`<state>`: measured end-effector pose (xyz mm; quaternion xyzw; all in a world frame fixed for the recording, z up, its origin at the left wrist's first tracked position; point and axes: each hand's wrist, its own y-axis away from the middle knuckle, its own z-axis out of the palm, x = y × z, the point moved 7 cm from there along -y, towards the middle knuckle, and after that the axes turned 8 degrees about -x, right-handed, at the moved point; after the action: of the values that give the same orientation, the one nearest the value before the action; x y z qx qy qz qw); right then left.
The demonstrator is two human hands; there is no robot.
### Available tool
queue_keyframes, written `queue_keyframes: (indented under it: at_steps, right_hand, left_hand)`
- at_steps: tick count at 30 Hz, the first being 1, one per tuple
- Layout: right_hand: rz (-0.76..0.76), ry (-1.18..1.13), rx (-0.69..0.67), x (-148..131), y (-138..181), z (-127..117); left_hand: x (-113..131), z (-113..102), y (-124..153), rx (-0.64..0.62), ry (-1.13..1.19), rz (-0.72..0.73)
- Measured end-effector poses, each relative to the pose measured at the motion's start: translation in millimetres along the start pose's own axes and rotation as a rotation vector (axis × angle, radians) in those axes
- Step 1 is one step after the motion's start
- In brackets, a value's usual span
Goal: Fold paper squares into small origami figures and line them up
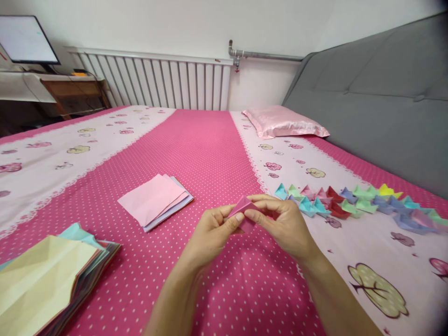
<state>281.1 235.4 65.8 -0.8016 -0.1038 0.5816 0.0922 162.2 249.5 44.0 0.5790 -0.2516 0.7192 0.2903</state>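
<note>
Both my hands meet over the pink dotted bedsheet (206, 154) and pinch a small folded pink paper piece (242, 207). My left hand (210, 233) grips its left side with thumb and fingers closed. My right hand (283, 224) closes on its right side, fingers curled over the top. The paper is partly hidden by my fingers. A short stack of pink and pale sheets (156, 199) lies to the left of my hands.
A thick pile of coloured paper (45, 280) sits at the lower left. Several folded paper boats (353, 205) in mixed colours lie in a row to the right. A pink pillow (283, 122) rests by the grey headboard (378, 107). A radiator (154, 81) and desk stand behind.
</note>
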Motion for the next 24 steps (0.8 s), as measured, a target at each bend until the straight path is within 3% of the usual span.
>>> queue_keyframes:
  at_steps: [12,18,24]
  right_hand:
    - [0.043,-0.17,0.168,3.6,3.9,-2.4]
    - [0.049,-0.25,0.049,2.1,2.2,4.1]
    - [0.043,-0.254,0.078,2.3,3.6,3.1]
  left_hand:
    - [-0.5,1.0,-0.6,0.046,0.073,0.028]
    - [-0.5,1.0,-0.3,0.029,0.112,0.028]
    - [-3.8,-0.6,-1.3,0.034,0.094,0.018]
